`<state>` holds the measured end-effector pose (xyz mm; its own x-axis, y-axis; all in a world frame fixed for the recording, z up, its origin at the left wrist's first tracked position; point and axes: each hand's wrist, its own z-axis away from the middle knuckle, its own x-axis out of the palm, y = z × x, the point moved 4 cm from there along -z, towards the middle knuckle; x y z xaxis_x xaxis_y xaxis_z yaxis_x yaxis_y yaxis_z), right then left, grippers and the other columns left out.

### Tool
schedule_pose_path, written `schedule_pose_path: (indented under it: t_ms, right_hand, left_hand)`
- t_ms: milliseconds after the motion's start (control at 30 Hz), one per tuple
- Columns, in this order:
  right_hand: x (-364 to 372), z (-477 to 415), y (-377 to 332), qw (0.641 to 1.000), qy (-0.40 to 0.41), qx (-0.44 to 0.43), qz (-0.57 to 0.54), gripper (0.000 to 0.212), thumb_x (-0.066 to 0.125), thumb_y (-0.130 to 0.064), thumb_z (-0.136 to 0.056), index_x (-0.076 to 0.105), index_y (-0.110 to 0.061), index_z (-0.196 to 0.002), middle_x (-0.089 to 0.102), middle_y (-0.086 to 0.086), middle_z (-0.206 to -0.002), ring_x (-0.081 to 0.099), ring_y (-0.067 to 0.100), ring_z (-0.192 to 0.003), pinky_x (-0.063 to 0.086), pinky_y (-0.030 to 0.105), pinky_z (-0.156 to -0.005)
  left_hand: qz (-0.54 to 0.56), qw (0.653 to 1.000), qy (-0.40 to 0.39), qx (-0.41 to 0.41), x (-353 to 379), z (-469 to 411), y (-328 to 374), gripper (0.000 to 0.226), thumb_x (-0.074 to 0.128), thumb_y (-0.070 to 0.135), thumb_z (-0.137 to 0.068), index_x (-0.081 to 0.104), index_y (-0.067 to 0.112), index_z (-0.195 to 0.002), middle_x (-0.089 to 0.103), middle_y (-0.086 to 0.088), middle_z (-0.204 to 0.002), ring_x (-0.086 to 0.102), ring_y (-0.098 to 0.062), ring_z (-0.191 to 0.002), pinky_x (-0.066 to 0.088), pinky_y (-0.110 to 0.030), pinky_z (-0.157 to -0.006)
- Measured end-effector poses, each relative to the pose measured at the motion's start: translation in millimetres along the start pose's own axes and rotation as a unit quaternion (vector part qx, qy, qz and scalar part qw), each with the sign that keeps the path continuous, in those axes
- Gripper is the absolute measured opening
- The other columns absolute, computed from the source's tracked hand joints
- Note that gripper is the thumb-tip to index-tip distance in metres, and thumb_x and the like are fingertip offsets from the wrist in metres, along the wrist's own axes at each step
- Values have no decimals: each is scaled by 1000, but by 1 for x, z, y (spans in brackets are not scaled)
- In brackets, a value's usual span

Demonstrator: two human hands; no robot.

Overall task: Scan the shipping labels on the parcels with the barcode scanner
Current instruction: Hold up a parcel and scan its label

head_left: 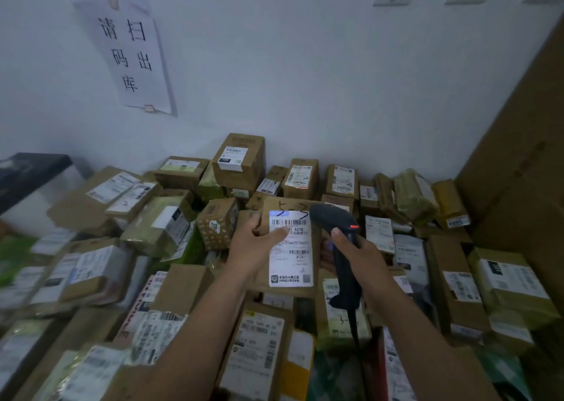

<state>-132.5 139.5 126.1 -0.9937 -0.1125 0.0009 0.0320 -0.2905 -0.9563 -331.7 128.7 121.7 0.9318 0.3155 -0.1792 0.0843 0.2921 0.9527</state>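
Observation:
My left hand (254,245) grips a flat brown cardboard parcel (314,284) by its left edge, holding it up above the pile, thumb lying across the white shipping label (291,257). My right hand (358,254) holds the black barcode scanner (338,226) by its handle, index finger on the front. The scanner head sits just right of the label's top barcode, and a pale glow lies on the label's top edge. The scanner's cable (355,333) hangs down toward me.
Many labelled cardboard parcels (238,162) and green padded bags (415,196) lie heaped below and around. A large brown carton wall (525,156) rises at the right. A paper sign (131,53) hangs on the white wall. A dark box (27,172) stands far left.

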Motion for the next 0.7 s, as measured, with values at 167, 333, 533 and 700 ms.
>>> schedule_pose_path:
  t_ms: [167,333,533,700]
  right_hand:
    - [16,-3,2,998,8,15,-68,30,65,-38,-91,67,-8,-93,74,11,-92,74,16,-78,56,22,-61]
    - [27,-1,-5,1000,4,4,-15,25,65,-37,-92,66,-13,-97,75,7,-81,74,22,-72,60,31,-65]
    - [31,15,-16,992,-26,-31,119,32,61,-36,-95,62,-5,-93,65,11,-65,57,24,-50,49,28,-45]
    - [26,20,-16,987,-30,-37,151,39,61,-37,-95,61,2,-93,68,18,-71,57,27,-51,48,29,-45]
  left_hand:
    - [8,994,-110,-16,-23,-10,-23,91,75,9,-84,27,54,-147,71,9,-115,71,-19,-101,57,-50,-90]
    - [19,998,-62,-3,-47,-23,-31,107,85,8,-72,25,50,-149,63,5,-127,64,-18,-108,57,-48,-90]
    - [-88,994,48,50,-62,-47,-40,115,86,18,-72,10,39,-156,53,-2,-143,58,-22,-123,52,-46,-99]
    - [-145,985,74,58,-65,-62,-53,119,88,27,-70,5,45,-154,50,-3,-145,52,-25,-130,49,-51,-102]
